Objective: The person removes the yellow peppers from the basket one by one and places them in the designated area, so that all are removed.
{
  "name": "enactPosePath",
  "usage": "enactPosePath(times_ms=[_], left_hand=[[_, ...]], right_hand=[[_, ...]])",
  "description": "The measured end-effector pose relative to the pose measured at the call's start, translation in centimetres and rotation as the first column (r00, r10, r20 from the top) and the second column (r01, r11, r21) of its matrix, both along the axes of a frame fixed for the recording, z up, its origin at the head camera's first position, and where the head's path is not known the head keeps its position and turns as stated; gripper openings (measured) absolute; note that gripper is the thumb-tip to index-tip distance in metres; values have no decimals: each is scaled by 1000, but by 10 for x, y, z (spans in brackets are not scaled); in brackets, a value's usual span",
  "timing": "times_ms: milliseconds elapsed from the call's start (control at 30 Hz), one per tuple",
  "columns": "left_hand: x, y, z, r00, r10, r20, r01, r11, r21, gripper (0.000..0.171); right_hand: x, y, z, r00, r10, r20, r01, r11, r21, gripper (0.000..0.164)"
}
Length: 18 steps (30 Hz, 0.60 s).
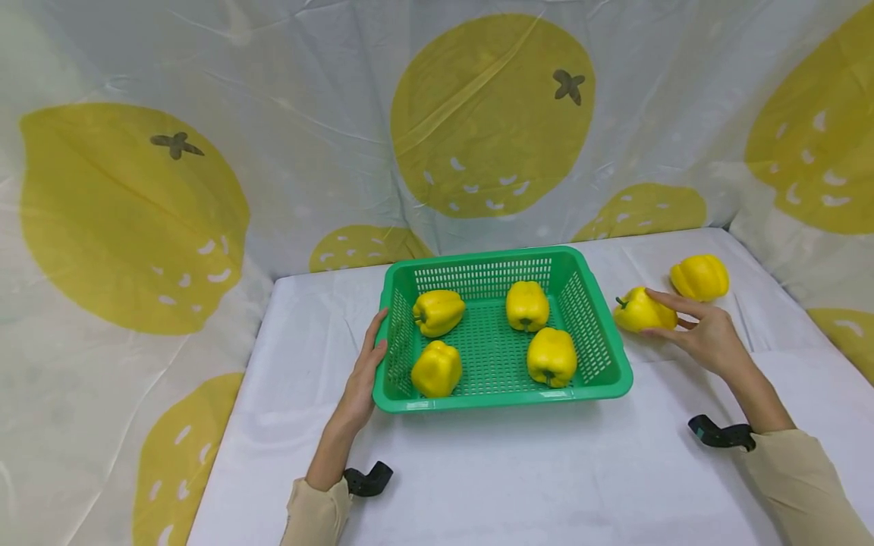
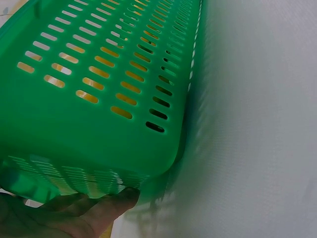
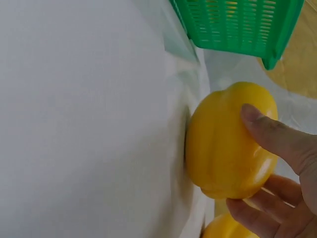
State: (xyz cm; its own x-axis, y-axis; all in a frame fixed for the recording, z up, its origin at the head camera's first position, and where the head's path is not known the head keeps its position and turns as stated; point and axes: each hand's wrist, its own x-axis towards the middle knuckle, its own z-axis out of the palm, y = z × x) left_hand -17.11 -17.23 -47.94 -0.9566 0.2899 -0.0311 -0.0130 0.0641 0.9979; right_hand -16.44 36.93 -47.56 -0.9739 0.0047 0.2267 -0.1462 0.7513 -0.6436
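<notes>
Smoothly lobed yellow pepper (image 3: 220, 144), slotted green plastic basket (image 1: 501, 401), creased cloth (image 1: 519, 470)

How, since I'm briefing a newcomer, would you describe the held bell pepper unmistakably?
Find the green perforated basket. Just right of it is the yellow bell pepper, its stem toward the basket. Unlike the bell pepper farther right, this one is gripped by the right hand.

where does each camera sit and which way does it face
Head: on the head, looks forward and down at green basket and yellow peppers; left grip, right grip and sleeves show.
Left wrist: worn there, facing basket wall; shows left grip.
Right wrist: worn there, facing held pepper; shows right grip.
Shared: head and right wrist both show that pepper.
</notes>
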Motion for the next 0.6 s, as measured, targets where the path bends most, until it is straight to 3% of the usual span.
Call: enactPosePath(times_ms=[200, 433, 600], left_hand=[[0, -1, 0, 1000, 0, -2, 0, 1000, -1, 53], [-1, -1, 0, 1000, -6, -4, 6, 1000, 4, 54], [-1, -1, 0, 1000, -4, -11, 4, 1000, 4, 54]], right_hand=[[-1, 3, 1, 999, 35, 10, -36, 999, 39, 74], [-2, 6, 8, 995, -95, 35, 97, 994, -59, 66], [-7, 9, 13, 981, -183, 58, 184, 983, -15, 69]])
